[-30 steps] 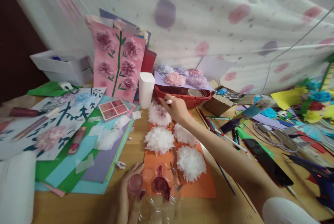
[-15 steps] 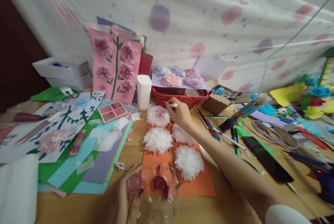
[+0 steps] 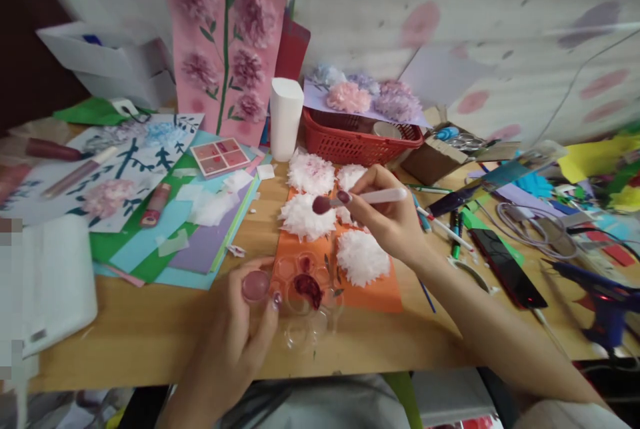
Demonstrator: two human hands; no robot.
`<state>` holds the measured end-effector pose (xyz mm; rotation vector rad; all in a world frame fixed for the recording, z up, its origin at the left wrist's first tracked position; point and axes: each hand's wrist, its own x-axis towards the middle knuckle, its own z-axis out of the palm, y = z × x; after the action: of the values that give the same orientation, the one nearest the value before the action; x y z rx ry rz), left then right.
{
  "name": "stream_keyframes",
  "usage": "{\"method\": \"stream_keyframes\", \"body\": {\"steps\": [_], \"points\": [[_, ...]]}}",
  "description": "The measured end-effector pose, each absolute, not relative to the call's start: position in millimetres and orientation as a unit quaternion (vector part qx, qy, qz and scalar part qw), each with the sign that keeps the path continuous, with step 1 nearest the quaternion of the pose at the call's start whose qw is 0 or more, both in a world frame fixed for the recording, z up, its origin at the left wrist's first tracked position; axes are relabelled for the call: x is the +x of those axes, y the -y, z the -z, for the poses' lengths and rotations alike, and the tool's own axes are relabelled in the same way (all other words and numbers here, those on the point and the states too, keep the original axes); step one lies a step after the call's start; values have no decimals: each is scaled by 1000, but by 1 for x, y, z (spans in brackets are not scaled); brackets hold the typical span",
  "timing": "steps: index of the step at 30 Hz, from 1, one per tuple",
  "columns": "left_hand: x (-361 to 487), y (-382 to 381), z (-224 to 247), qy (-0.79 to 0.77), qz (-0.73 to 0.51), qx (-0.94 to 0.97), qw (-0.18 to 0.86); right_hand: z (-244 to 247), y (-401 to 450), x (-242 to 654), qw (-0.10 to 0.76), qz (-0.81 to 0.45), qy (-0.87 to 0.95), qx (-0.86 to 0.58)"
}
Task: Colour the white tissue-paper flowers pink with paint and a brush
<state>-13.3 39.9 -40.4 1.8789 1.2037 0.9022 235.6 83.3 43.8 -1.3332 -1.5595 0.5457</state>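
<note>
My right hand [image 3: 393, 222] is closed around a makeup brush [image 3: 367, 198] with a white handle. The brush's dark pink bristles are over a white tissue-paper flower [image 3: 303, 216] in the left row; contact cannot be told. Behind it, another paper flower [image 3: 313, 172] carries pink tint. A third white flower [image 3: 363, 257] sits nearer me on the orange paper [image 3: 293, 249]. My left hand [image 3: 243, 329] grips a clear plastic palette [image 3: 297, 332] holding dark red colour. Beside its fingers is a small round pink pan [image 3: 256, 286].
To the left lie coloured papers [image 3: 200, 259] and a blush palette [image 3: 220, 156]. Behind the flowers stand a white container [image 3: 286, 119] and a red basket [image 3: 350, 142]. A phone [image 3: 507, 276] and a blue glue gun [image 3: 600, 296] lie right.
My right hand has drawn back toward me from the far flower, bringing the brush over the flower in front of it. The view has tilted down. My left hand still grips the palette.
</note>
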Motion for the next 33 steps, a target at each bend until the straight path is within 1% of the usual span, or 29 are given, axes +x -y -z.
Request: {"method": "stream_keyframes", "body": {"steps": [4,8,10,13,17,20,23,26,30,31,33], "points": [[-13,-40,44,-429,-325,792,287,-38,-59,223,441,-194,709,-515],[-12,-40,49,-428,-293,821,237,-19,-59,215,330,-205,758,-524],[-13,-41,51,-423,-284,831,222,-12,-62,213,290,-219,762,-536],[-14,-42,52,-416,-278,838,217,-9,-65,213,294,-214,749,-555],[-14,-42,51,-416,-278,837,223,-12,-64,211,264,-227,757,-553],[-13,-42,50,-417,-276,834,232,-13,-63,209,274,-228,738,-573],[-13,-42,51,-417,-280,832,237,-12,-63,208,258,-236,741,-573],[-13,-42,52,-421,-283,831,228,-9,-63,206,274,-247,721,-586],[-12,-42,55,-414,-286,836,219,-15,-64,209,267,-284,731,-560],[-12,-42,56,-415,-289,834,221,-19,-66,212,277,-300,726,-554],[-11,-42,60,-423,-297,826,226,-29,-76,222,346,-315,691,-551]]}}
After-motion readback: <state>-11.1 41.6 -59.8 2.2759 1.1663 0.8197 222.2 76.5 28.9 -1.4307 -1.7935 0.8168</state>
